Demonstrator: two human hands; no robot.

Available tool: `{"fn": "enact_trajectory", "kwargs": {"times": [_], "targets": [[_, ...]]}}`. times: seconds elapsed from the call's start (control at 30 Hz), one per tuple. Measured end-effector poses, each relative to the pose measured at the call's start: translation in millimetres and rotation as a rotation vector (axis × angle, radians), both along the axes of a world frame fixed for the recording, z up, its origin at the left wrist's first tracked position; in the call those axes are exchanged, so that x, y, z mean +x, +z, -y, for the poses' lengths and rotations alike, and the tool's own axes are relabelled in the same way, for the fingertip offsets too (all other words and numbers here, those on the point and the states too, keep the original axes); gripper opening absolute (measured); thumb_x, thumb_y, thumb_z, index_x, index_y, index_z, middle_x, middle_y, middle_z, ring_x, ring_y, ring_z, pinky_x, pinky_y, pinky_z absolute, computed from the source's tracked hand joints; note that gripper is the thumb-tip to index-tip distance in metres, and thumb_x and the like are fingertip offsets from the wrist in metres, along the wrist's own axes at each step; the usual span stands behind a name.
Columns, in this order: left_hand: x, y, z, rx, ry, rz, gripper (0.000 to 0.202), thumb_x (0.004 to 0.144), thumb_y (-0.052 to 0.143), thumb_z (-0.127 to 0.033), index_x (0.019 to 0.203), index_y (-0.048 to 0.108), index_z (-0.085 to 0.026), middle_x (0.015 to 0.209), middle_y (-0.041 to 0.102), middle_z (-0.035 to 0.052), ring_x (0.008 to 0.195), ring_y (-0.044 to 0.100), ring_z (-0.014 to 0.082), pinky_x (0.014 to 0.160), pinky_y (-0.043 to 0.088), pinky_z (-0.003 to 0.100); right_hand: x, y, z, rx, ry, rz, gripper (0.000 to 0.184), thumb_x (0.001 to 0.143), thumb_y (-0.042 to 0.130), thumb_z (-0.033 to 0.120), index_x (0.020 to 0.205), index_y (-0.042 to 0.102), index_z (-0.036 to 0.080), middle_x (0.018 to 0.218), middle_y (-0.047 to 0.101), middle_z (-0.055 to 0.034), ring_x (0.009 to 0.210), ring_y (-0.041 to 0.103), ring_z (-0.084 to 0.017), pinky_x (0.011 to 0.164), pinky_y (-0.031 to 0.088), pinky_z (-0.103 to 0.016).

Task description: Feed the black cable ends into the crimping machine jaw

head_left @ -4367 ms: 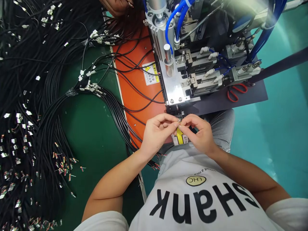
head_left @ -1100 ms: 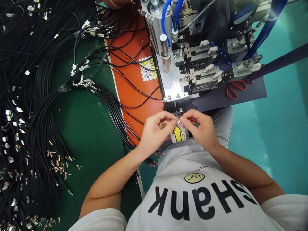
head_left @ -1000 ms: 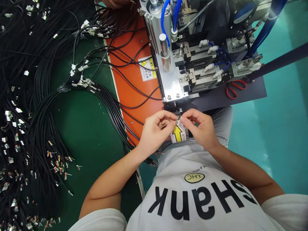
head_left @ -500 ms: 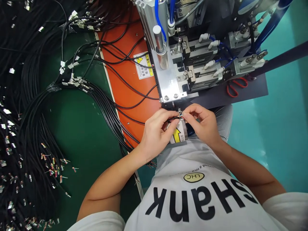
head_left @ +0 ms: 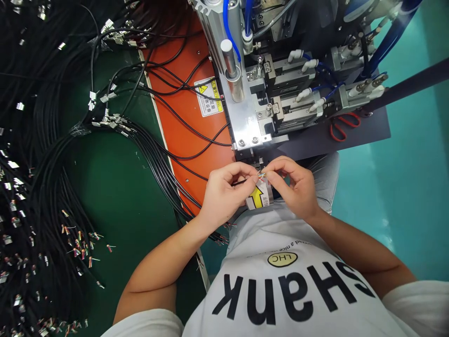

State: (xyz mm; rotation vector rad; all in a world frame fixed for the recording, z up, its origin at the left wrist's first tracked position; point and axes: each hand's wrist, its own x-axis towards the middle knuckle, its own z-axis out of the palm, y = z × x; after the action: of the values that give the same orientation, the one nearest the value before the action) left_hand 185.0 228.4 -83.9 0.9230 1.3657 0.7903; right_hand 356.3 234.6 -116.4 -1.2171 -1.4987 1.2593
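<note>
My left hand (head_left: pixel 229 189) is closed, thumb and fingers pinching a black cable (head_left: pixel 239 182) close to its stripped end. Thin colored wires (head_left: pixel 261 175) fan out from that end. On the other side my right hand (head_left: pixel 294 185) pinches the tips of these wires between thumb and forefinger. Both hands are held over a white label with a yellow arrow (head_left: pixel 257 199), at the front of a metal machine (head_left: pixel 249 121). Which single wires the right fingers hold is too small to tell.
Bundles of black cables (head_left: pixel 150 154) with metal connectors lie over the green mat (head_left: pixel 115 196) at left. An orange plate (head_left: pixel 196 145) bears a warning label (head_left: pixel 209 97). Red-handled scissors (head_left: pixel 345 126) lie on the dark plate at right. Blue air hoses (head_left: pixel 228 28) run up the machine.
Both hands have shifted slightly down, still at the cable end. The colored wires now show more spread between the fingertips. The view has moved a little.
</note>
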Motion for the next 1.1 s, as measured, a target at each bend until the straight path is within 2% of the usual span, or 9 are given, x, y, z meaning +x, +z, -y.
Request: {"fn": "enact_trajectory", "kwargs": {"times": [0.2, 0.33, 0.57, 1.1], "targets": [[-2.0, -1.9, 0.5, -0.02, -0.003, 0.035, 0.012, 0.081, 0.072, -0.026, 0.08, 0.067, -0.015, 0.061, 0.054, -0.0033, 0.052, 0.047, 0.0053, 0.045, 0.041, 0.014, 3.7, 1.4, -1.5, -0.056, 0.054, -0.035, 0.008, 0.091, 0.063, 0.021, 0.09, 0.07, 0.021, 0.087, 0.067, -0.0027, 0.08, 0.059, -0.017, 0.072, 0.044, -0.033], [-2.8, -3.4, 1.3, -0.019, -0.011, 0.036, 0.012, 0.082, 0.072, -0.026, 0.081, 0.067, -0.015, 0.06, 0.053, -0.0037, 0.051, 0.046, 0.005, 0.046, 0.041, 0.014, 0.5, 4.7, -2.8, -0.07, 0.04, -0.041, 0.003, 0.088, 0.067, 0.018, 0.086, 0.069, 0.02, 0.083, 0.065, -0.0012, 0.077, 0.058, -0.015, 0.07, 0.044, -0.031], [-3.2, -4.6, 2.5, -0.002, -0.009, 0.025, 0.013, 0.082, 0.072, -0.027, 0.081, 0.067, -0.015, 0.061, 0.054, -0.0032, 0.051, 0.047, 0.0052, 0.045, 0.042, 0.014, -2.1, 5.4, -2.8, -0.085, 0.022, -0.024, 0.006, 0.086, 0.067, 0.017, 0.081, 0.068, 0.02, 0.08, 0.066, -0.0007, 0.074, 0.058, -0.015, 0.069, 0.044, -0.031], [-1.4, 2.4, 0.1, -0.065, 0.001, 0.028, 0.017, 0.081, 0.072, -0.03, 0.079, 0.065, -0.015, 0.057, 0.053, -0.0039, 0.047, 0.046, 0.0056, 0.04, 0.04, 0.014, -1.8, 1.2, -0.7, -0.174, 0.013, -0.123, 0.001, 0.086, 0.07, 0.021, 0.086, 0.071, 0.02, 0.083, 0.068, -0.0016, 0.076, 0.061, -0.015, 0.07, 0.048, -0.031]]}}
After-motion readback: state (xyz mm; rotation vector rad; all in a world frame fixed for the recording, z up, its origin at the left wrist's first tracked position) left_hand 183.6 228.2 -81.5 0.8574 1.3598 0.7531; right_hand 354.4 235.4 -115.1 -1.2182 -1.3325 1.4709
